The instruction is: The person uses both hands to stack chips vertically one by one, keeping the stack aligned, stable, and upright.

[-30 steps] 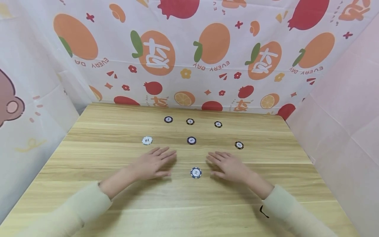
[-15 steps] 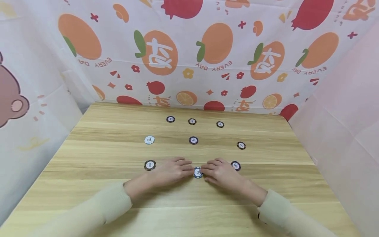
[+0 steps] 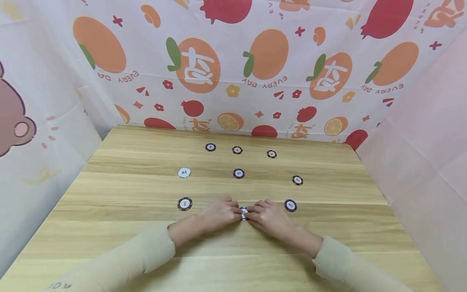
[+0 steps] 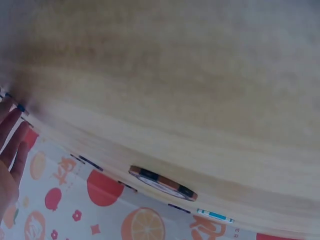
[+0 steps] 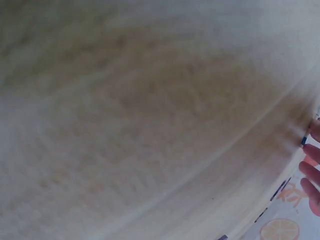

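Meeting over the wood-grained table (image 3: 204,269), the left hand (image 3: 221,214) and right hand (image 3: 271,219) have their bent fingers at opposite sides of a blue-and-white chip (image 3: 244,213); whether either pinches it, I cannot tell. It lies between them, nearer than the other two rows, a thin disc equally broad every way, flat with its printed face up. Fingers hide both its edges and its number is unreadable. The soft cream sleeves (image 3: 142,252) run out of sight below.
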The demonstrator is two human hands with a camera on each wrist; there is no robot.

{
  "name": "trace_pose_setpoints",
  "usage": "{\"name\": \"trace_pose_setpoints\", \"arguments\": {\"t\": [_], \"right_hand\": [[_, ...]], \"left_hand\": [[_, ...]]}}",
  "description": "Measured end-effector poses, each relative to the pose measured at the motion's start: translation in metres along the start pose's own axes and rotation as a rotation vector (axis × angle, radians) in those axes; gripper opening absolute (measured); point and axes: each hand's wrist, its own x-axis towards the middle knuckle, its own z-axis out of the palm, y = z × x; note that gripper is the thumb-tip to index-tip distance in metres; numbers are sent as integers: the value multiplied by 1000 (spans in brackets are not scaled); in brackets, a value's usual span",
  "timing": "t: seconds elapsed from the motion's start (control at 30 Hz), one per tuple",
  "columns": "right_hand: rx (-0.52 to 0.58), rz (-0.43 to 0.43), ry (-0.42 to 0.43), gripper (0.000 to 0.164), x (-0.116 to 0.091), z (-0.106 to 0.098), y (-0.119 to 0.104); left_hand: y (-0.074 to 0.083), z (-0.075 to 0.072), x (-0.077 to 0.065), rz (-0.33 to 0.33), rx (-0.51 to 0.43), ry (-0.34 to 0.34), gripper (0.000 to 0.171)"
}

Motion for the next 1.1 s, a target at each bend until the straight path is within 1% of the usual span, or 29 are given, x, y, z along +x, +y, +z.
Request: {"name": "trace_pose_setpoints", "arguments": {"t": [0.2,0.37,0.53,0.67,0.77,0.93,1.1], "right_hand": [[-19,-57,14,23,0,3,-2],[-5,-47,20,24,0,4,-3],[1,-32,24,25,-1,5,-4],[-7,-23,37,27,-4,6,-5],[-12,-19,44,28,-6,7,-6],[4,-2,47,26,-7,7,-8],[-7,6,61,26,-6,9,-9]], "left_hand": [[6,-1,1,-32,-54,-15,10],[7,-3,1,-39,-48,-21,9],[7,-4,-2,-20,-37,-25,13],[9,-4,-5,-24,-29,-61,21],[11,-4,-5,-41,-29,-79,22],[13,-2,-2,-63,-20,-52,17],[16,3,-1,-66,47,-31,18]]}}
